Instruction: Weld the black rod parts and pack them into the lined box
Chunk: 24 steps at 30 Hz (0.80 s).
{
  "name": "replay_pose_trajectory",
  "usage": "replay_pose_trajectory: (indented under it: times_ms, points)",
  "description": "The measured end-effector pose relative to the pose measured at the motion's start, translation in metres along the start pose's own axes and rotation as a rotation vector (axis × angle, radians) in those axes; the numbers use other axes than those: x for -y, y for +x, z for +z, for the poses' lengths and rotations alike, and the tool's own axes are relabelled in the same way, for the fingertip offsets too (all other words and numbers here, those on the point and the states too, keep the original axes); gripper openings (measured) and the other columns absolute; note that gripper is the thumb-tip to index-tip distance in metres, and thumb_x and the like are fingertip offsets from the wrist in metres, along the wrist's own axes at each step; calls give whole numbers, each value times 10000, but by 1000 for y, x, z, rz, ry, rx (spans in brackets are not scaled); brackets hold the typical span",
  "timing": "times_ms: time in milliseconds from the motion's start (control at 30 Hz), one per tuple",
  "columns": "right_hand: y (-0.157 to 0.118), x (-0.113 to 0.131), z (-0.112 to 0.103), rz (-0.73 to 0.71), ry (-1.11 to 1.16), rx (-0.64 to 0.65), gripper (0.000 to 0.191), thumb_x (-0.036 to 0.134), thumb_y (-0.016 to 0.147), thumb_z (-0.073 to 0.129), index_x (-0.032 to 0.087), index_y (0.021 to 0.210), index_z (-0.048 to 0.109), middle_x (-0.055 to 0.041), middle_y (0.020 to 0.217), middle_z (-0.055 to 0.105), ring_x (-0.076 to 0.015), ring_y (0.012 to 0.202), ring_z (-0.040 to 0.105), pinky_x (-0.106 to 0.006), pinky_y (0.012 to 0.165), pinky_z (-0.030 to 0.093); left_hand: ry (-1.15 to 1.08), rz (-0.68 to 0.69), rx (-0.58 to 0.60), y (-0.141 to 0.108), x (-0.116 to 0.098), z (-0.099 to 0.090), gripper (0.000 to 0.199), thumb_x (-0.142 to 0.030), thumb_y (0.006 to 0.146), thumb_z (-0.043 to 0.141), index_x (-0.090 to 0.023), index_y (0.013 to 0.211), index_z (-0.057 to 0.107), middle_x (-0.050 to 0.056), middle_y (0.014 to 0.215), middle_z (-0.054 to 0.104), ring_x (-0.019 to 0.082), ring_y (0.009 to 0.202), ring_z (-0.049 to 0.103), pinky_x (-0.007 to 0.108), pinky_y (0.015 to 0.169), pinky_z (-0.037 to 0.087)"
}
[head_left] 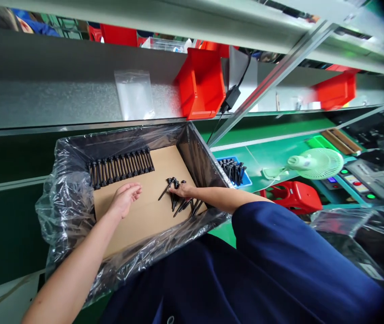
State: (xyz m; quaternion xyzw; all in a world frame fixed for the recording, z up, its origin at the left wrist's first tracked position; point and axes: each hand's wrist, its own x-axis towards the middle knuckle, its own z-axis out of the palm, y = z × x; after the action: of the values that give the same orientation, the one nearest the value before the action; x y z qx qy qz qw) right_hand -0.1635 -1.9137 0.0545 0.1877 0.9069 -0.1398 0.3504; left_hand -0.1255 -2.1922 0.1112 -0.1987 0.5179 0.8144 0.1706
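A plastic-lined box (208, 164) with a cardboard sheet (144, 225) on its bottom lies in front of me. My right hand (181, 190) reaches into its right side, fingers closed around a slim black rod with a thicker head (164, 191). More loose black rods (181, 208) lie in a pile under and beside that hand, partly hidden by it. Over the cardboard hovers my left hand (127, 198), fingers loosely bent, with nothing visible in it. Similar black rods stand side by side in a neat row (120, 168) along the box's far left side.
A blue tray (246, 181) with more black rods stands right of the box. Beyond it are a white fan (316, 163) and a red stool (293, 196). Above the box, a metal shelf holds a red bin (201, 85), a clear plastic bag (134, 94) and a black power adapter (231, 98).
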Motion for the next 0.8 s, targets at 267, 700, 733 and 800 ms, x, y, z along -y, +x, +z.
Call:
replay_pose_trajectory:
  times_ms: [267, 700, 733, 800]
  points:
    - [1, 43, 10, 68, 186, -171, 581, 665, 720, 682, 104, 864, 642, -134, 705, 649, -281, 655, 678, -329, 540, 532, 12, 15, 104, -4, 1, 4, 261, -223, 594, 805, -121, 813, 704, 97, 848, 710, 128, 714, 639, 214, 622, 482]
    - [-35, 69, 20, -180, 407, -234, 157, 119, 735, 659, 116, 867, 574, -120, 794, 660, -257, 848, 676, -293, 693, 537, 151, 8, 48, 8, 23, 4, 267, -182, 529, 830, -125, 749, 688, 44, 679, 660, 107, 603, 573, 222, 595, 418]
    - [-41, 74, 20, -211, 439, -195, 115, 134, 759, 636, 119, 851, 570, -94, 736, 647, -228, 763, 673, -282, 643, 534, 153, 3, 38, 7, 23, 4, 278, -189, 529, 836, -129, 758, 690, 42, 682, 661, 112, 613, 574, 229, 604, 420]
    - [-56, 84, 20, -301, 501, -113, 48, 152, 795, 591, 134, 830, 563, -44, 667, 622, -172, 643, 642, -253, 581, 524, 158, -8, 19, 4, 22, 5, 301, -237, 537, 849, -142, 777, 695, 45, 710, 672, 127, 649, 589, 243, 629, 431]
